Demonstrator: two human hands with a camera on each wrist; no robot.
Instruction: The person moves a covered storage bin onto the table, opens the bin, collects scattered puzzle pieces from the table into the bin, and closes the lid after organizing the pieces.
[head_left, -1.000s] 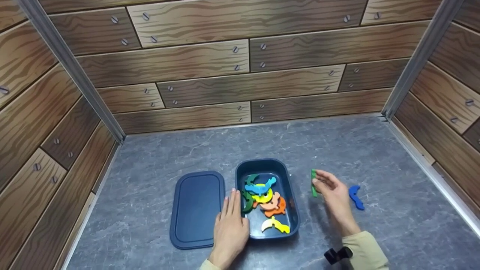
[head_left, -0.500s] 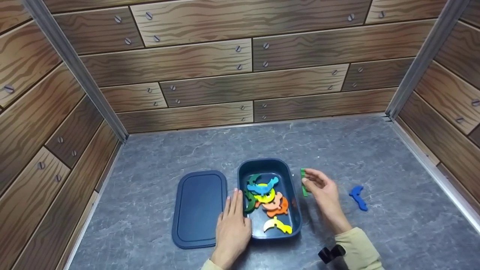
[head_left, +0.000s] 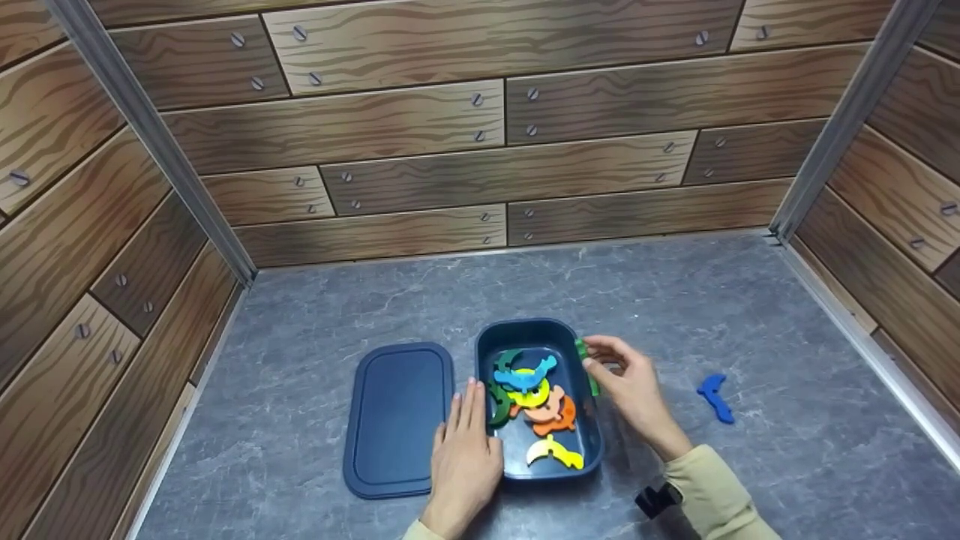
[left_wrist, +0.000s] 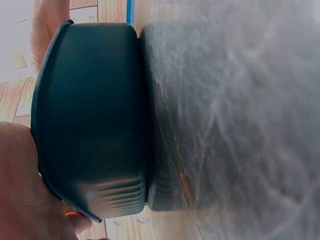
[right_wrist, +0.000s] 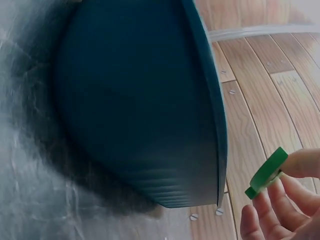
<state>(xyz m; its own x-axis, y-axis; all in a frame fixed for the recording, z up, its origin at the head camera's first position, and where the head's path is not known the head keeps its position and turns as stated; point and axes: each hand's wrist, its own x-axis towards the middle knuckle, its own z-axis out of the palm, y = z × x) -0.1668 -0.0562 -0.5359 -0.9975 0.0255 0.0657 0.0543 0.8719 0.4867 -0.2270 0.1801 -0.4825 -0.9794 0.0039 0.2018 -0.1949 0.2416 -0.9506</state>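
A dark blue open box (head_left: 598,450) stands on the grey tabletop. Several flat coloured pieces lie in it, among them a light blue piece (head_left: 529,375), a yellow crescent-shaped piece (head_left: 553,451) and an orange piece (head_left: 562,418). My left hand (head_left: 466,454) rests at the box's left rim with its fingers straight. At the right rim, my right hand (head_left: 626,382) pinches a green flat piece (right_wrist: 268,171) between thumb and fingers, just over the edge. In the left wrist view the box's side wall (left_wrist: 92,115) hides what lies inside.
The dark blue lid (head_left: 397,420) lies flat left of the box. A blue curved piece (head_left: 716,397) lies on the tabletop to the right. Wood-patterned walls (head_left: 390,135) stand at the back and both sides.
My right hand has moved left with the green piece, from the tabletop area beside the box to its right rim. My left hand has stayed at the left rim.
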